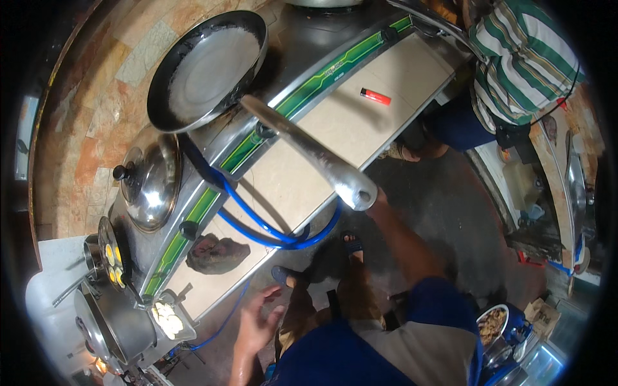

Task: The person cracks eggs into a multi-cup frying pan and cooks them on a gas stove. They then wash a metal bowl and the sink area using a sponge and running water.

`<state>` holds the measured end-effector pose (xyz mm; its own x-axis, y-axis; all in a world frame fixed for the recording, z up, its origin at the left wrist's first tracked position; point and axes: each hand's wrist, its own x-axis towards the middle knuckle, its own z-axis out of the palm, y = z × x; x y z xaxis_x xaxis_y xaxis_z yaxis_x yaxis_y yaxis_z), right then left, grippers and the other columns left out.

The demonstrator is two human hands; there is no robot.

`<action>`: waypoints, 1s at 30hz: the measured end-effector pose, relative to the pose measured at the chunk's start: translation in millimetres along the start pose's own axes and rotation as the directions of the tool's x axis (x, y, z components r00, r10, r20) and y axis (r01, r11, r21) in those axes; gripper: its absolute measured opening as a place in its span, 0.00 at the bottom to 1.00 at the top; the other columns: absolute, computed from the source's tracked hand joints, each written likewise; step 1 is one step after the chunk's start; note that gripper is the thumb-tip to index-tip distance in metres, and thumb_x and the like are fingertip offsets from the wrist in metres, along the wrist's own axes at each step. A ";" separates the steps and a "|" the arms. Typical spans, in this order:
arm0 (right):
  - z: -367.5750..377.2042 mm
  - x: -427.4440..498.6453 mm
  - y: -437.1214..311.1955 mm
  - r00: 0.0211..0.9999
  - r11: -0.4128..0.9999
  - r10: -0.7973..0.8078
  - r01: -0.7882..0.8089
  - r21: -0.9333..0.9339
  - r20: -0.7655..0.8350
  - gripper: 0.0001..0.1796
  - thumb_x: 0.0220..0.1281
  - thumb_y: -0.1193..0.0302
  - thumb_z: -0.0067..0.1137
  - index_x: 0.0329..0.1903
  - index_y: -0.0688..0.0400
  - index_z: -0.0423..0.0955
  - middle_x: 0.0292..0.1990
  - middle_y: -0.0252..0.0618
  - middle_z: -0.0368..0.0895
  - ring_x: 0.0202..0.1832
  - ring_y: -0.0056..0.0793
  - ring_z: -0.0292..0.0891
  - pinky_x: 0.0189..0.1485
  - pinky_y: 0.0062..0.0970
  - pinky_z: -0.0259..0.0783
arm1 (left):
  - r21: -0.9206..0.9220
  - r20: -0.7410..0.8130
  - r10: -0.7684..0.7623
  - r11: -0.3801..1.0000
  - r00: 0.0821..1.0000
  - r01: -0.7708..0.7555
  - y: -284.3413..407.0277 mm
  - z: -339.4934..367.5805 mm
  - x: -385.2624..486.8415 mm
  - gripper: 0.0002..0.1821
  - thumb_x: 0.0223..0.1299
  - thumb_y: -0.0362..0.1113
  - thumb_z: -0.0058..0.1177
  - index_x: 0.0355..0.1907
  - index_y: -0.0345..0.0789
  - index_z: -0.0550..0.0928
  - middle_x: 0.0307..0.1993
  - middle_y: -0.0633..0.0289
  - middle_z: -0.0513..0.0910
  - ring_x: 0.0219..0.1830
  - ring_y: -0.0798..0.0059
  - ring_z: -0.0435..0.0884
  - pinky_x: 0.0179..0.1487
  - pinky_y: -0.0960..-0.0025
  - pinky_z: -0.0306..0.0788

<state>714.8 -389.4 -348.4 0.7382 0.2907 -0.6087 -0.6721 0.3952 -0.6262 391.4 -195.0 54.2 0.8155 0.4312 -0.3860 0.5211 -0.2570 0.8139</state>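
My left hand point(260, 313) is raised with fingers apart, holding nothing, in front of the counter's lower left end. My right hand point(379, 199) is mostly hidden behind the end of the long metal handle point(314, 149) of a wide frying pan point(212, 72); whether it grips the handle cannot be told. The pan rests on the green-fronted gas stove point(333, 67). A domed metal lid point(154, 188) lies to its left. A looped blue hose point(263, 222) hangs over the counter edge. On the tiled counter point(275, 193) are a red lighter point(375, 96) and a dark, rough lump point(217, 253).
A pan with eggs point(113, 260), a large pot point(120, 323) and a tray of pale slices point(166, 321) stand at the lower left. At the upper right is another person in a striped shirt point(521, 62). A bowl of brown food point(492, 323) sits at the lower right.
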 end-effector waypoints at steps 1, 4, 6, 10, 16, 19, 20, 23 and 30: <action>24.1 32.5 -1.4 0.998 0.996 -0.047 0.044 0.073 0.040 0.20 0.72 0.62 0.58 0.62 0.52 0.73 0.45 0.39 0.80 0.40 0.35 0.79 0.40 0.39 0.79 | -0.025 -0.041 -0.027 0.999 0.999 0.026 1.0 -1.5 3.8 0.23 0.61 0.25 0.63 0.60 0.29 0.79 0.53 0.49 0.85 0.54 0.59 0.85 0.61 0.61 0.76; 83.5 64.7 -19.8 0.983 0.943 -0.089 0.030 0.332 0.162 0.21 0.73 0.61 0.56 0.63 0.55 0.72 0.49 0.41 0.80 0.46 0.38 0.79 0.46 0.41 0.79 | 0.080 -0.121 -0.041 0.996 0.992 0.051 16.8 -27.8 -3.6 0.27 0.60 0.27 0.64 0.63 0.30 0.77 0.56 0.48 0.83 0.57 0.56 0.83 0.63 0.60 0.75; 73.0 59.5 -26.5 0.959 0.919 -0.144 0.038 0.393 0.244 0.23 0.74 0.60 0.55 0.64 0.58 0.72 0.52 0.43 0.80 0.50 0.40 0.79 0.50 0.42 0.79 | 0.212 -0.237 0.017 0.977 0.971 0.034 34.1 -64.6 -9.0 0.29 0.59 0.28 0.65 0.64 0.30 0.76 0.58 0.47 0.82 0.58 0.54 0.83 0.63 0.58 0.74; -26.1 16.9 -93.6 0.951 0.888 -0.300 0.250 0.386 0.072 0.26 0.75 0.59 0.53 0.66 0.63 0.71 0.58 0.45 0.79 0.58 0.45 0.78 0.58 0.44 0.79 | 0.270 -0.484 0.195 0.961 0.853 -0.067 50.1 -158.3 -29.4 0.30 0.57 0.25 0.62 0.64 0.27 0.75 0.57 0.49 0.83 0.59 0.63 0.81 0.61 0.61 0.76; 117.8 -146.0 -370.3 0.556 0.558 -0.817 0.829 -0.035 0.156 0.13 0.72 0.57 0.56 0.39 0.53 0.73 0.26 0.29 0.70 0.25 0.21 0.69 0.25 0.23 0.64 | 0.631 -0.521 0.750 0.660 0.408 -0.408 168.4 -251.2 -50.0 0.24 0.53 0.30 0.63 0.53 0.24 0.80 0.46 0.45 0.84 0.49 0.51 0.84 0.56 0.59 0.75; 248.4 -227.0 -485.7 0.313 0.317 -0.891 0.948 -0.042 0.330 0.04 0.73 0.71 0.54 0.39 0.55 0.70 0.26 0.25 0.63 0.25 0.12 0.60 0.26 0.17 0.56 | 0.830 -0.139 0.977 0.203 0.160 -0.520 293.0 -263.0 -16.6 0.25 0.53 0.34 0.61 0.52 0.21 0.80 0.48 0.42 0.85 0.49 0.51 0.85 0.57 0.59 0.75; 299.5 -243.9 -507.5 0.244 0.294 -0.875 0.954 0.059 0.418 0.02 0.71 0.74 0.55 0.40 0.57 0.72 0.27 0.25 0.65 0.25 0.12 0.60 0.27 0.17 0.56 | 0.859 -0.050 0.994 0.091 0.095 -0.504 336.6 -260.0 -3.2 0.23 0.54 0.32 0.60 0.52 0.21 0.80 0.47 0.43 0.85 0.48 0.53 0.85 0.56 0.60 0.76; 416.4 -250.1 -563.4 0.026 0.008 -0.801 0.999 -0.033 0.598 0.08 0.62 0.77 0.61 0.44 0.59 0.78 0.31 0.26 0.77 0.30 0.15 0.71 0.34 0.17 0.68 | 0.838 -0.057 0.998 0.051 0.006 -0.544 453.2 -256.8 62.1 0.18 0.66 0.35 0.60 0.53 0.26 0.79 0.45 0.45 0.85 0.48 0.51 0.85 0.54 0.60 0.78; 596.8 -276.6 -631.8 -0.033 -0.492 -0.269 0.864 -0.108 0.963 0.12 0.58 0.76 0.66 0.45 0.65 0.80 0.38 0.43 0.88 0.36 0.26 0.84 0.41 0.29 0.77 | 0.949 -0.307 0.601 0.139 0.738 0.282 640.8 -321.3 193.9 0.31 0.60 0.36 0.59 0.68 0.33 0.74 0.50 0.44 0.85 0.46 0.55 0.88 0.52 0.58 0.83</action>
<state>970.1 -199.4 506.4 0.2128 0.7229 0.6574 0.9620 -0.0374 -0.2703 802.6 1.8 640.4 0.8376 0.4293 0.3378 0.5414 -0.7350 -0.4083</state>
